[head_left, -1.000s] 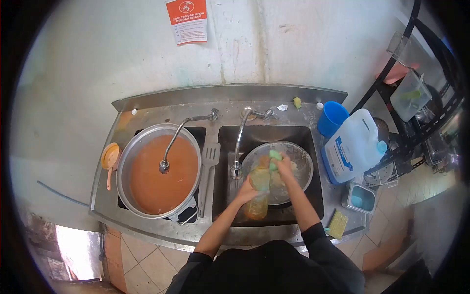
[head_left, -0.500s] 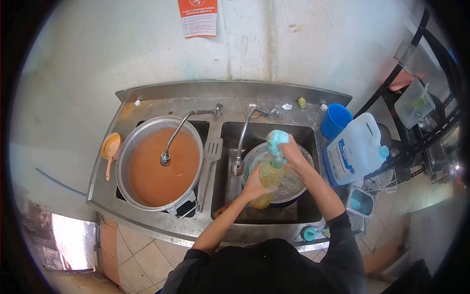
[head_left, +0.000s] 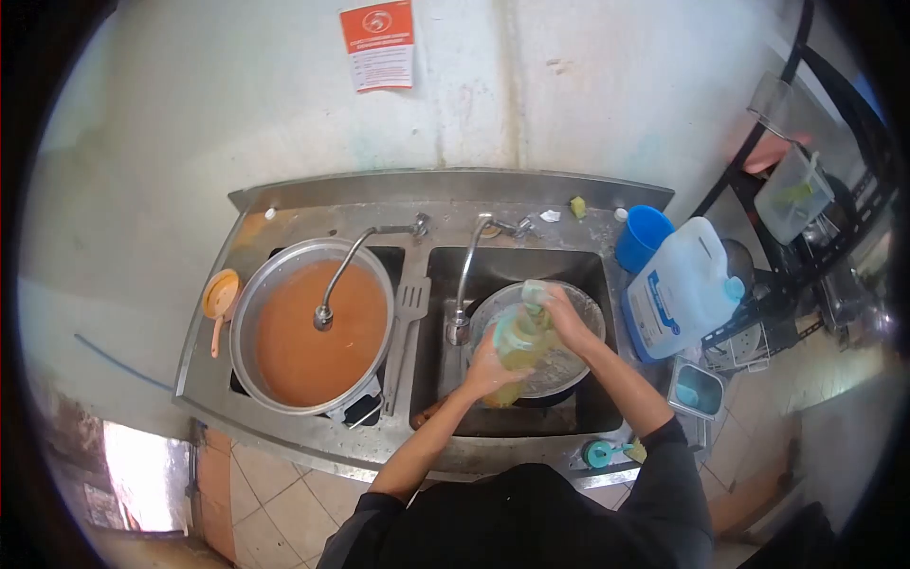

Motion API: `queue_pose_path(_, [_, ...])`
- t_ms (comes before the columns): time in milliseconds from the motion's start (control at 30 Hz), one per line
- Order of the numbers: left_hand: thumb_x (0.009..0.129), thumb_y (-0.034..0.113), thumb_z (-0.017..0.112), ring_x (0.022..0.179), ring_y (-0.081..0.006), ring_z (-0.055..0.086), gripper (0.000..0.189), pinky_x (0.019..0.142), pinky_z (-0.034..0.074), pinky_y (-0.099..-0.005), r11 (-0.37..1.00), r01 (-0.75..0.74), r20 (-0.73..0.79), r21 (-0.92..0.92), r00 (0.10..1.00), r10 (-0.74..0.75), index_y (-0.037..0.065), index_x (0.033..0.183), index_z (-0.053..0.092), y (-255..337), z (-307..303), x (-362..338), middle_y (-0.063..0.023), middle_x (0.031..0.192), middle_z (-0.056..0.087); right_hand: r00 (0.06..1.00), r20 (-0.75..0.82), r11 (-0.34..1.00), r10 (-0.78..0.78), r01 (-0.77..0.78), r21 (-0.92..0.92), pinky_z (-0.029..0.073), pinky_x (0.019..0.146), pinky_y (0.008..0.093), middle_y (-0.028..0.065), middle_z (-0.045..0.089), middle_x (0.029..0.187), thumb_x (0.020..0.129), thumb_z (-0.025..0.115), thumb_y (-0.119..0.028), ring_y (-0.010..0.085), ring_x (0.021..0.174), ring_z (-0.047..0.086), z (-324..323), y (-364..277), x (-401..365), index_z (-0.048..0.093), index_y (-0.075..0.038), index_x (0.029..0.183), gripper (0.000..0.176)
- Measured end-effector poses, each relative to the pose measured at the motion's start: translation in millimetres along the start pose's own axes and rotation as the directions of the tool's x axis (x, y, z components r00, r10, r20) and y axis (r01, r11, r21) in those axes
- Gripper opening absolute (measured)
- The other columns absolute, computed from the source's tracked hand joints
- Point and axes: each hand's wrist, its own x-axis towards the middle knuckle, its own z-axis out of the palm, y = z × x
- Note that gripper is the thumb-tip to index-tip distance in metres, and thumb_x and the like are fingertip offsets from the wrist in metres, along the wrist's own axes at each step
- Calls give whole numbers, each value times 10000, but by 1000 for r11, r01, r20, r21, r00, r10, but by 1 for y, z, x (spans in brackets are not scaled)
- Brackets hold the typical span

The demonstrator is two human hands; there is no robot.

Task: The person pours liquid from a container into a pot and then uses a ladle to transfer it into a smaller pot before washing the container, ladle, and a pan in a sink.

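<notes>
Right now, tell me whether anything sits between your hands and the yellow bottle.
The left hand grips the yellow bottle directly. The right hand holds a sponge against its top; nothing else intervenes.

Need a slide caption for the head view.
Left hand grips a yellow bottle over the right basin; right hand holds a sponge at its top.

An orange notice (head_left: 378, 45) on the wall (head_left: 218, 95) carries a round emblem and lines of white print, too small here to read. The white jug (head_left: 684, 289) on the tabletop (head_left: 313, 211) bears a blue-and-white label whose wording is likewise illegible.
</notes>
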Motion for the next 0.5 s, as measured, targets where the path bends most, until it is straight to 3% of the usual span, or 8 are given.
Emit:
queue_pose_path(67, [542,207,825,1052,-242,512,784,929,387,-358,1000,7,-4,-9,1000,-7,26,1190,424,3,-6,-3,-128,1122,529,998,-21,998,-65,65,22,417,656,288,42,532,800,783,517,-177,145,744,522,-15,-8,-31,501,-41,946,213])
queue_pose_path(133, [558,205,822,998,-219,546,693,899,417,-354,994,80,-26,-74,996,-82,9,1126,479,-14,-9,-8,-113,1083,561,981,-145,956,-126,82,-281,409,645,272,34,507,778,776,459,-124,158,694,503,-24,-37,-83,434,-35,1030,270])
queue_pose_path(200, [645,147,777,959,-224,571,591,862,455,-361,871,355,15,-339,928,-372,16,1135,473,-24,-12,-14,-116,1085,560,915,-403,825,14,-238,-513,435,659,352,99,567,837,757,482,-168,243,732,562,-52,-34,-139,458,-28,998,280])
queue_pose_path(300, [771,181,671,963,-248,572,448,859,462,-388,609,438,138,-661,869,-475,24,1142,475,-27,-10,-16,-128,1077,566,537,-841,362,62,-798,-482,443,789,453,280,585,953,705,504,-206,395,946,564,-102,-20,-201,407,47,1128,503])
queue_pose_path(367, [877,307,512,969,-273,571,390,845,471,-418,82,613,485,-786,693,-534,39,1160,482,-49,-5,-16,-130,1084,569,340,-940,225,3,-916,-331,455,801,440,274,590,973,701,518,-224,374,960,568,-146,2,-224,449,63,1121,513])
queue_pose_path(400, [877,307,512,969,-273,571,390,845,471,-418,82,622,494,-779,688,-531,39,1160,482,-68,0,-16,-130,1084,569,298,-953,175,-63,-936,-304,461,801,431,257,598,974,704,520,-230,357,963,573,-163,14,-232,503,58,1088,481])
queue_pose_path(433, [887,379,452,983,-281,565,438,849,469,-422,-15,594,536,-804,713,-452,48,1172,479,-92,6,-18,-128,1099,565,290,-955,175,-63,-939,-296,461,801,431,257,598,974,704,520,-230,357,963,573,-189,33,-241,503,58,1088,481])
queue_pose_path(500, [898,451,392,997,-289,560,496,852,467,-426,-116,566,565,-816,740,-365,56,1185,477,-105,9,-28,-126,1114,562,474,-844,57,251,-878,-476,465,813,423,212,616,975,710,535,-243,336,954,583,-233,74,-248,621,13,941,355])
